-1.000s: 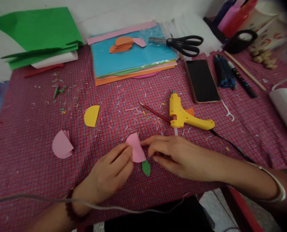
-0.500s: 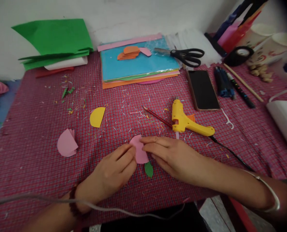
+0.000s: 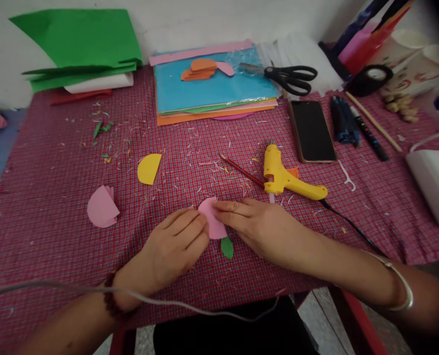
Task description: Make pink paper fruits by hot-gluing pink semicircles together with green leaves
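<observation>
I had the left hand [image 3: 167, 246] closed, its bent fingers holding the curved left edge of the pink paper piece [image 3: 215, 224]. My right hand [image 3: 267, 227] was partly curled, with its fingertips on the piece's straight right side; its thumb was hidden from me, so I couldn't tell whether it pinched or only pressed. The pink paper piece was between the two hands, near the front of the cloth-covered counter [image 3: 56, 256], with a green leaf [image 3: 227, 247] at its lower right corner.

Beyond the right hand I saw a yellow glue gun [image 3: 274, 172] lying beside a red pencil [image 3: 241, 168]. Off to the left were a stack of pink cutouts [image 3: 102, 207] and a yellow half-round [image 3: 149, 168]. Farther back, black-handled scissors [image 3: 291, 78] lay partly over a blue-topped pack of sheets [image 3: 204, 96].
</observation>
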Demonstrator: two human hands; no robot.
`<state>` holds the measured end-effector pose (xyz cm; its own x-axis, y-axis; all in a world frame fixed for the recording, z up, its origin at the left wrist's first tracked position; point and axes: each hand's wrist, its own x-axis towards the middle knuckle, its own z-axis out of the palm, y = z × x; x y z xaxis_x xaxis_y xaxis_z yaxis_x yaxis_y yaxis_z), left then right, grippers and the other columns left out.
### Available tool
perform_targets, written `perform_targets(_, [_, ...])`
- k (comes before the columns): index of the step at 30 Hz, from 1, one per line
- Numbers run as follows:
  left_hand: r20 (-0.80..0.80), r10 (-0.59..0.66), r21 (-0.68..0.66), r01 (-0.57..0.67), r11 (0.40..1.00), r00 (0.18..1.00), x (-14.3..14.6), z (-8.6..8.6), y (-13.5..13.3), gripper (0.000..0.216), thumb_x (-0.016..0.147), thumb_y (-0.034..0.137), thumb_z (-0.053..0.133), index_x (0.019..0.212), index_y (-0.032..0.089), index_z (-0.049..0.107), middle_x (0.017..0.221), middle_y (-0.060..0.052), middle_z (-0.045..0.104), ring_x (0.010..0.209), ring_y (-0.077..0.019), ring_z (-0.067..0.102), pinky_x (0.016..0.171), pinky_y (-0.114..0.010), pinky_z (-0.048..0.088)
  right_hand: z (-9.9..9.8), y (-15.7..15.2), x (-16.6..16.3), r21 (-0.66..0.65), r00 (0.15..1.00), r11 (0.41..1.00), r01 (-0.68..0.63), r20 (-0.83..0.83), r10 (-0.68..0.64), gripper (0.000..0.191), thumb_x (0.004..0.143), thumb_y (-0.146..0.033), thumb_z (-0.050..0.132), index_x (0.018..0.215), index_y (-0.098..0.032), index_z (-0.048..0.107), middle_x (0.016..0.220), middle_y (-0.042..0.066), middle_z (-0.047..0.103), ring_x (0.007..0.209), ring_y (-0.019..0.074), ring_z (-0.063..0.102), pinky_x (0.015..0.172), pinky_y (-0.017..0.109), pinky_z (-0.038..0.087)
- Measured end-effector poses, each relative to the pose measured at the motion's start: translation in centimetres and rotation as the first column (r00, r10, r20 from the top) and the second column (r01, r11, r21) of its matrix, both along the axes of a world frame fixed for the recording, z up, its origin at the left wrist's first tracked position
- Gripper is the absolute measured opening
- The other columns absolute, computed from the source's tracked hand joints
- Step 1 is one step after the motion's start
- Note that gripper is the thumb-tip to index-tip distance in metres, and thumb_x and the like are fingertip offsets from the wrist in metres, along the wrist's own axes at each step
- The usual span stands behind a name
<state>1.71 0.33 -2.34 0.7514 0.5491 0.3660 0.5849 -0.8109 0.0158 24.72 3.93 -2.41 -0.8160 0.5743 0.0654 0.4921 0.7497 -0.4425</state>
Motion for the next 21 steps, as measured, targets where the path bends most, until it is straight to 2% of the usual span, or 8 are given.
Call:
perform_targets(5, [0.016, -0.021, -0.050, 0.022, 0.998, 1.000, -0.2, -0.3, -0.3, 0.023, 0.091, 0.007, 0.042, 0.097, 0.010, 0.064, 0.102, -0.010, 0.068, 0.102, -0.0217, 0.058, 0.093, -0.041, 0.052, 0.1, 0.0, -0.1, -0.002, 1.000, 1.000, 0.008, -0.006, -0.008, 0.043, 0.090, -0.007, 0.049, 0.132, -0.015, 0.052, 0.141, 0.009, 0.052, 0.112, 0.0232, 0.061, 0.092, 0.041, 0.053])
perform_targets(10, [0.061, -0.032, -0.128, 0.039, 0.991, 0.998, 0.2, -0.4, -0.4, 0.015, 0.089, 0.009, 0.051, 0.097, 0.012, 0.064, 0.096, -0.005, 0.067, 0.096, -0.0187, 0.058, 0.096, -0.037, 0.049, 0.2, 0.0, -0.1, -0.032, 1.000, 0.999, 0.020, 0.012, -0.019, 0.045, 0.090, -0.006, 0.048, 0.135, -0.014, 0.049, 0.140, 0.009, 0.053, 0.113, 0.0230, 0.060, 0.092, 0.040, 0.053])
perform_targets(16, [0.097, -0.052, -0.130, 0.064, 0.989, 0.994, 1.1, -0.6, -0.3, 0.018, 0.091, 0.011, 0.050, 0.103, 0.015, 0.063, 0.101, -0.003, 0.067, 0.100, -0.0168, 0.058, 0.098, -0.035, 0.047, 0.0, -0.3, 0.2, -0.018, 1.000, 1.000, 0.018, -0.012, -0.019, 0.048, 0.089, -0.006, 0.044, 0.136, -0.015, 0.049, 0.141, 0.010, 0.052, 0.116, 0.0253, 0.057, 0.098, 0.040, 0.051])
perform_targets(19, [0.096, -0.038, -0.176, 0.054, 0.983, 0.995, 1.1, -0.5, -0.3, 0.017, 0.090, 0.014, 0.054, 0.104, 0.015, 0.063, 0.098, -0.002, 0.068, 0.098, -0.0165, 0.059, 0.098, -0.035, 0.046, 0.0, -0.2, 0.3, -0.004, 0.999, 0.999, -0.039, 0.002, 0.039, 0.047, 0.090, -0.005, 0.041, 0.135, -0.014, 0.051, 0.135, 0.010, 0.057, 0.109, 0.0263, 0.060, 0.092, 0.040, 0.053])
perform_targets(21, [0.140, -0.017, -0.228, 0.049, 0.973, 0.990, 0.4, 0.0, 0.0, 0.015, 0.090, 0.018, 0.055, 0.102, 0.016, 0.063, 0.096, -0.002, 0.069, 0.096, -0.0160, 0.060, 0.093, -0.033, 0.049, 0.0, -0.1, 0.4, 0.005, 0.998, 0.998, -0.064, 0.018, 0.064, 0.043, 0.091, -0.006, 0.041, 0.130, -0.015, 0.055, 0.130, 0.010, 0.061, 0.103, 0.0260, 0.062, 0.087, 0.041, 0.055])
